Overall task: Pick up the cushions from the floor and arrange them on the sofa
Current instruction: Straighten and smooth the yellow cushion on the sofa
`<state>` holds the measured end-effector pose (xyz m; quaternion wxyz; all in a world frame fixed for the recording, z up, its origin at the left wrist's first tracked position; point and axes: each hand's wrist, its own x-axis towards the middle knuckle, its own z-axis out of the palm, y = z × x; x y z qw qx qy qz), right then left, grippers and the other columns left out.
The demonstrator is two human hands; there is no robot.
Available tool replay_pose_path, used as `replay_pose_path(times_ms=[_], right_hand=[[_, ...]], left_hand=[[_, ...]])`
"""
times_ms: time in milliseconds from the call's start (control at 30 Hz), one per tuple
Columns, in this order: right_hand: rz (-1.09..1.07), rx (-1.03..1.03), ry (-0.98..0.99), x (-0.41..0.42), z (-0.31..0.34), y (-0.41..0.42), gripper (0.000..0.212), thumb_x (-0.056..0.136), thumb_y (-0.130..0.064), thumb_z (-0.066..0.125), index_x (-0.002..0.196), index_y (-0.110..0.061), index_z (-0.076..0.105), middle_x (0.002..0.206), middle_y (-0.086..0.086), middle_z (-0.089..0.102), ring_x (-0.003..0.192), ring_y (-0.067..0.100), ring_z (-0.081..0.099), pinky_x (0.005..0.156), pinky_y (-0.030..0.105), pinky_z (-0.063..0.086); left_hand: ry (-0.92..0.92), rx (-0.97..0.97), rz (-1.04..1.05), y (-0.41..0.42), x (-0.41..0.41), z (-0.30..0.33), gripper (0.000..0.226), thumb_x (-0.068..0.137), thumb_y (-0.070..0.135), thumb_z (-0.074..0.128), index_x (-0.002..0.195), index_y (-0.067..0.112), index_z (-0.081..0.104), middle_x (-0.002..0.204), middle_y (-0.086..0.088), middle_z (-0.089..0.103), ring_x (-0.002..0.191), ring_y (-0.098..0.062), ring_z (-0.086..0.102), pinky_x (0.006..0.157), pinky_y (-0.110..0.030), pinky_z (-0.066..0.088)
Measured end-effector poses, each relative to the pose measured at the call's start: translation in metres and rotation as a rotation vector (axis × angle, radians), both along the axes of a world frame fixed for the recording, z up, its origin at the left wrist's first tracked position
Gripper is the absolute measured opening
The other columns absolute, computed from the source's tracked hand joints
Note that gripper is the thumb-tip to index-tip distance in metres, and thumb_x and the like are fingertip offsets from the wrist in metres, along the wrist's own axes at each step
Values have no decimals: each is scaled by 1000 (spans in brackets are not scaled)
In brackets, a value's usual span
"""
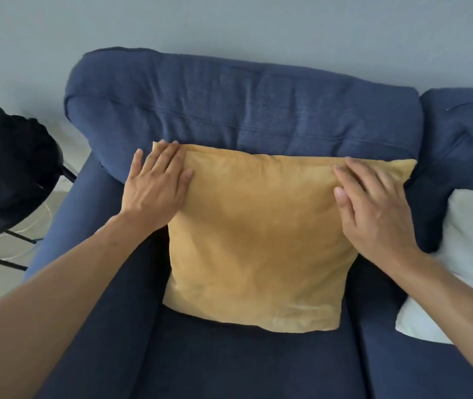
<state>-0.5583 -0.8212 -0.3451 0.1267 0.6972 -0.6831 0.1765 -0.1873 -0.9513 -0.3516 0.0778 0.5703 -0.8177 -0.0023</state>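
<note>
Your forearms come in from the bottom corners, and the dark seat of the blue sofa (pixel 243 364) lies between them. On it the yellow cushion (pixel 258 240) stands propped, its top edge against the backrest at 12 o'clock. Your left hand (pixel 157 182) lies flat on its upper corner at 10 o'clock, fingers extended and close together; your right hand (pixel 373 208) rests flat at 2 o'clock, fingers slightly spread. It looks light, soft and squashy, so take it by the top corners. A white cushion (pixel 465 254) lies at 3 o'clock.
</note>
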Motion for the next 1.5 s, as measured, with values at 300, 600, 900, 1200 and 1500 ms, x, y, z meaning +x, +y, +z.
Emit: replay_pose_path(times_ms=[300,600,900,1200,1500], right_hand=[[-284,113,-140,21,39,-17,29,103,-2,56,122,-7,77,116,19,63,114,45,50,97,54,49],[-319,58,-204,47,33,-11,38,110,-15,50,143,-9,66,142,18,58,135,45,52,113,58,45],[72,111,2,123,-20,-7,60,117,-35,30,169,-7,38,178,14,37,169,31,26,138,57,11],[-222,119,40,43,-18,-12,72,118,-58,18,165,-10,45,174,14,42,167,33,27,136,64,6],[-146,-143,-121,124,-24,28,60,120,-40,32,172,-11,34,183,17,21,171,38,11,135,69,4]], left_hand=[[141,-270,-44,-32,2,34,37,113,29,43,112,9,74,108,-11,70,107,-38,58,97,-54,40],[168,-122,-17,-24,5,18,38,113,29,48,136,10,72,136,-13,67,130,-39,53,114,-56,36],[261,-108,-448,60,-87,-9,60,116,38,25,165,9,43,173,-8,40,166,-27,24,133,-58,15],[-34,-29,-208,-12,-1,-25,75,113,64,7,174,22,21,182,1,9,168,-20,-5,135,-53,-4],[365,-272,-208,76,-38,-37,60,119,38,27,170,7,31,179,-16,21,166,-39,14,130,-72,8]])
